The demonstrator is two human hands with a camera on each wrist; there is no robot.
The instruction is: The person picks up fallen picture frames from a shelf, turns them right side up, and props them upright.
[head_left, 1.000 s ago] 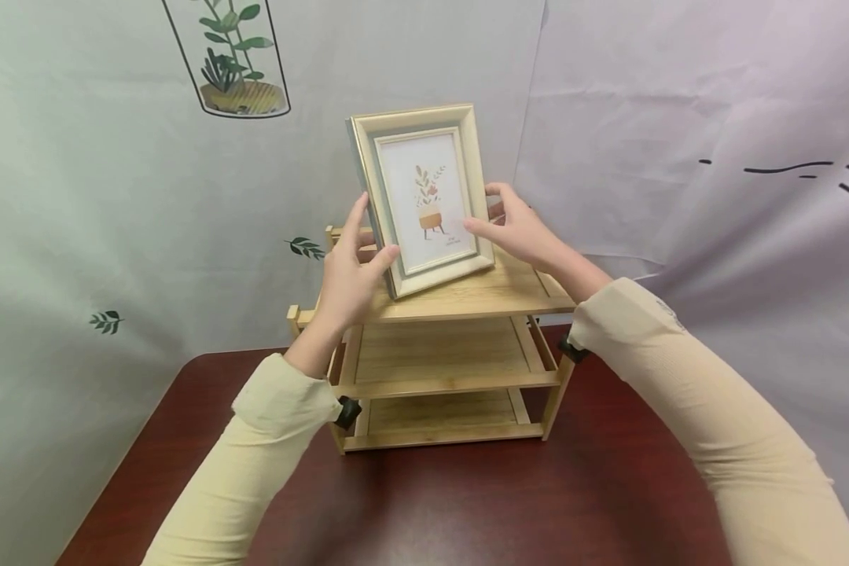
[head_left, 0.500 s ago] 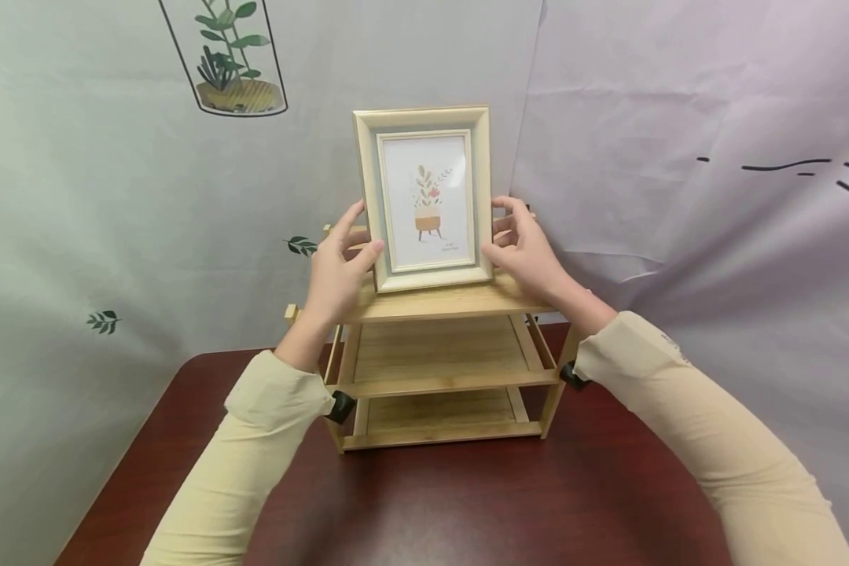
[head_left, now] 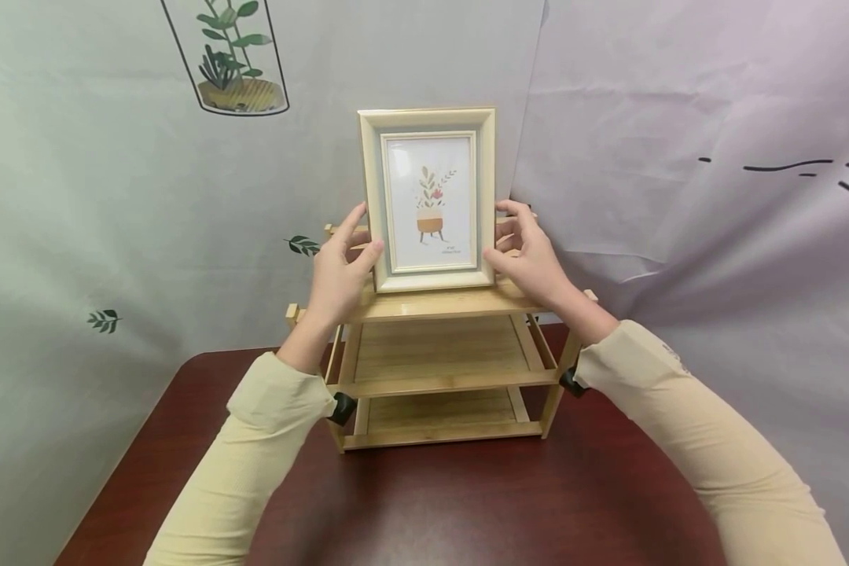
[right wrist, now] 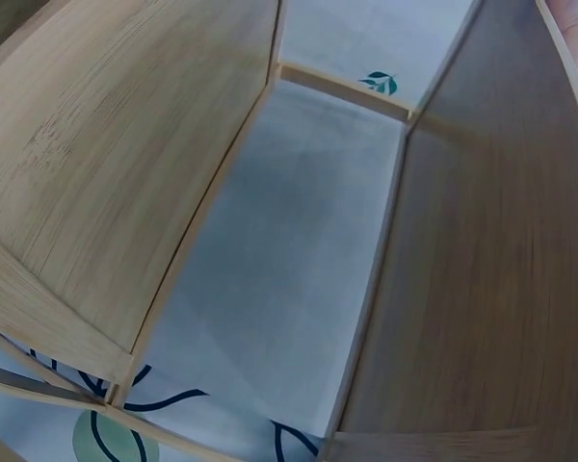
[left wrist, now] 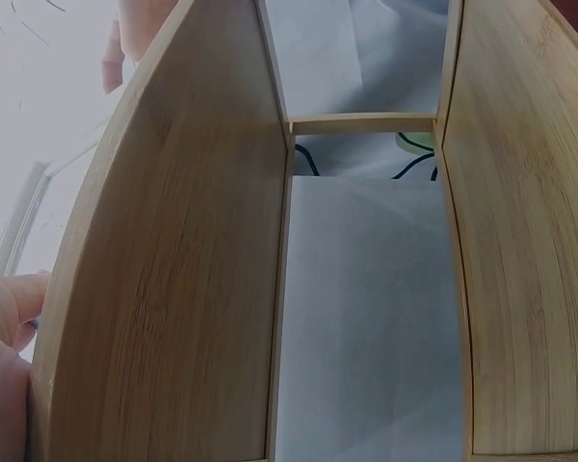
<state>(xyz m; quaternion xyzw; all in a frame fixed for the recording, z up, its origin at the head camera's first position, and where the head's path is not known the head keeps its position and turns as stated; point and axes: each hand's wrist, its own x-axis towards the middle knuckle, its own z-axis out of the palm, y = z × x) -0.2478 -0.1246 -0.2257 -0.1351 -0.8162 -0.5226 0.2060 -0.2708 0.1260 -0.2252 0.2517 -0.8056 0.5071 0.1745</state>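
Note:
A picture frame (head_left: 431, 278), cream with a grey-blue inner band and a potted-plant print, stands upright on the top tier of a light wooden rack (head_left: 467, 305). My left hand (head_left: 339, 271) holds its left side low down, thumb at the front edge and fingers reaching behind. On the opposite side my right hand (head_left: 531, 255) holds the right edge in much the same way. In the left wrist view, fingers (left wrist: 5, 303) show beside the frame past the underside of a shelf board (left wrist: 173, 250). Only a sliver of a hand (right wrist: 573, 34) shows in the right wrist view.
Below the top tier the rack has a middle shelf (head_left: 439, 350) and a bottom shelf (head_left: 439, 413). It stands on a dark red table (head_left: 439, 503). A pale printed cloth (head_left: 184, 196) hangs close behind and at both sides.
The picture frame was tilted and turned; it has been straightened to upright, facing forward, and shifted slightly right. My right thumb moved from the print to the frame's right edge.

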